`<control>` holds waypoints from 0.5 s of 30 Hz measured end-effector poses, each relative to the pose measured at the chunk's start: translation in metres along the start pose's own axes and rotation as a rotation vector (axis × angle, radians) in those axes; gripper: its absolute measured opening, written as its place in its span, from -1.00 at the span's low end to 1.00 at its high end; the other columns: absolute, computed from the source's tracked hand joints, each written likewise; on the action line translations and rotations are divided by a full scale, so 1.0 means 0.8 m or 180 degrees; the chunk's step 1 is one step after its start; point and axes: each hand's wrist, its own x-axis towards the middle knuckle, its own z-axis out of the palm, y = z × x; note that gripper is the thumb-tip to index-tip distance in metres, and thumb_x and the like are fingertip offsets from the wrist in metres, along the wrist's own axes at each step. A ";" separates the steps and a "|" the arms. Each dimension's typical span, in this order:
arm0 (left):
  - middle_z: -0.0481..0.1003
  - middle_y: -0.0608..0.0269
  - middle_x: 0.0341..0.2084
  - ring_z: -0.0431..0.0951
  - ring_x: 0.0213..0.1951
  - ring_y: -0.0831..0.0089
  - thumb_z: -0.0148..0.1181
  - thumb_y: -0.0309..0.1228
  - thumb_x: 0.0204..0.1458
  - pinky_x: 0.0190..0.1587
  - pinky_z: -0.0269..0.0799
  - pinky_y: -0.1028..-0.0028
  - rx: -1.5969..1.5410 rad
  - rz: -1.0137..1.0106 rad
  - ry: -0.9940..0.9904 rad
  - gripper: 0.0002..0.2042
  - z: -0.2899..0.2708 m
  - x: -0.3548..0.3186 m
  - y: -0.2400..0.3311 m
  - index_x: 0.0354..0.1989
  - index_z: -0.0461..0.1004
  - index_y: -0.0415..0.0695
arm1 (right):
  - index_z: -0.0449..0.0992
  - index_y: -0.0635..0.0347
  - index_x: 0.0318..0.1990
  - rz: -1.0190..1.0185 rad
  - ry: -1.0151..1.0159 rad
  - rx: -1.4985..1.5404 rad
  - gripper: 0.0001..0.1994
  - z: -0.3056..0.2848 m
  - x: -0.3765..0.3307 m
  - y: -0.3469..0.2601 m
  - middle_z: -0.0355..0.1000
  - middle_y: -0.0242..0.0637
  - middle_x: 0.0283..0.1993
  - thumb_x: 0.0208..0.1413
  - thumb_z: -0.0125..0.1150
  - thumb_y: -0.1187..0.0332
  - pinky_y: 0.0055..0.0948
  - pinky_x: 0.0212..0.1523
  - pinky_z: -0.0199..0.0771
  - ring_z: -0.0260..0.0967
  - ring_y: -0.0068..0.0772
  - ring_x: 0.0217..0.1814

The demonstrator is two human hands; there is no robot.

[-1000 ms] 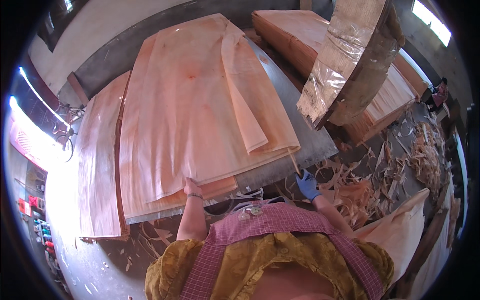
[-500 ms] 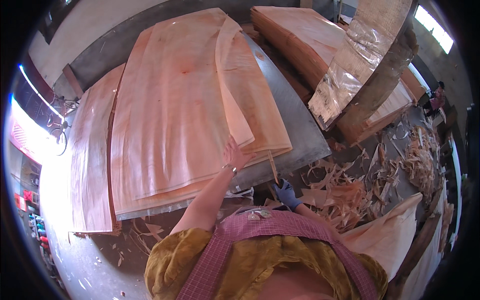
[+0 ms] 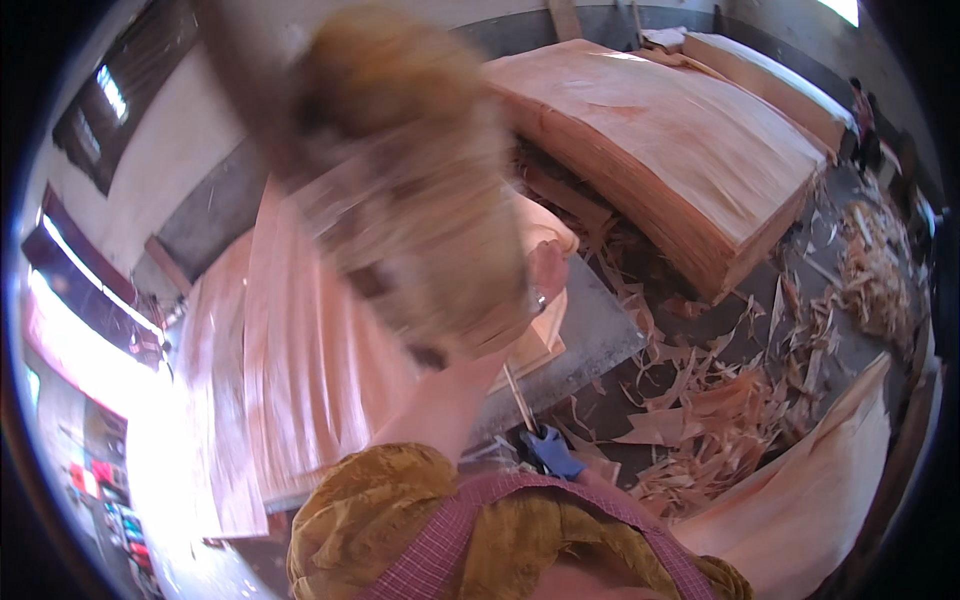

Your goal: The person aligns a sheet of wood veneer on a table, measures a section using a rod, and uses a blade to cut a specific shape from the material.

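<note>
My bare left hand [image 3: 548, 278], with a band at the wrist, reaches forward to the right edge of a stack of pale pink veneer sheets [image 3: 300, 360] on a grey table [image 3: 590, 335]. A blurred shape partly covers its fingers, so its grip is unclear. My right hand [image 3: 552, 452], in a blue glove, stays low by the table's near edge. It is closed on a thin wooden stick [image 3: 518, 398] that points up toward the table.
A large blurred brown and yellowish shape [image 3: 400, 180] hangs close to the lens over the stack. A thick pile of veneer [image 3: 680, 160] lies at the upper right. Curled veneer scraps [image 3: 720, 410] litter the floor, and a loose sheet [image 3: 810, 500] leans at the lower right.
The view has swung toward the right, bringing the thick pile closer. My left hand has moved to the stack's right edge. A blurred shape now covers the middle. The gloved hand stays low.
</note>
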 end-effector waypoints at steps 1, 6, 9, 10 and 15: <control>0.53 0.00 -0.35 0.54 -0.23 -0.02 0.08 -0.37 0.02 -0.19 0.44 0.06 -0.0043 0.0138 -0.0102 -0.86 0.015 0.015 0.020 -0.34 0.48 -0.16 | 0.56 0.22 -0.26 -0.0199 0.0381 -0.0401 -0.72 0.007 0.003 0.004 0.49 -0.25 -0.50 0.10 0.30 0.15 -0.34 -0.43 0.38 0.38 -0.36 -0.52; 0.53 -0.04 -0.33 0.54 -0.21 -0.06 0.08 -0.33 0.05 -0.14 0.44 0.05 -0.0434 0.0415 -0.0558 -0.83 0.071 0.027 0.100 -0.35 0.47 -0.19 | 0.53 0.23 -0.25 -0.0293 0.0638 -0.0541 -0.70 -0.013 -0.015 -0.033 0.48 -0.02 -0.42 0.09 0.26 0.14 -0.24 -0.34 0.40 0.42 -0.02 -0.42; 0.51 -0.09 -0.15 0.52 -0.10 -0.04 0.12 -0.24 0.07 -0.03 0.44 0.10 -0.0812 0.0520 -0.1296 -0.70 0.058 0.027 0.136 -0.13 0.48 -0.19 | 0.51 0.24 -0.28 -0.0418 0.0669 -0.0290 -0.73 -0.035 -0.010 -0.043 0.44 0.01 -0.45 0.10 0.26 0.19 -0.23 -0.37 0.38 0.41 -0.05 -0.46; 0.47 -0.12 -0.08 0.48 -0.03 -0.03 0.13 -0.22 0.07 0.04 0.40 0.12 -0.0948 0.0886 -0.1229 -0.65 0.063 0.019 0.122 -0.05 0.45 -0.19 | 0.51 0.24 -0.28 -0.0459 0.0629 -0.0290 -0.74 -0.037 -0.011 -0.044 0.44 0.01 -0.45 0.10 0.26 0.19 -0.23 -0.37 0.38 0.41 -0.05 -0.46; 0.36 -0.18 0.11 0.33 0.18 -0.01 0.23 -0.16 0.04 0.23 0.25 0.20 -0.2143 0.1113 -0.1623 -0.46 0.027 -0.048 0.062 0.15 0.35 -0.21 | 0.52 0.18 -0.27 -0.0417 0.0654 -0.0649 -0.68 -0.084 -0.005 -0.058 0.50 0.00 -0.35 0.10 0.21 0.08 -0.08 -0.30 0.43 0.47 0.12 -0.28</control>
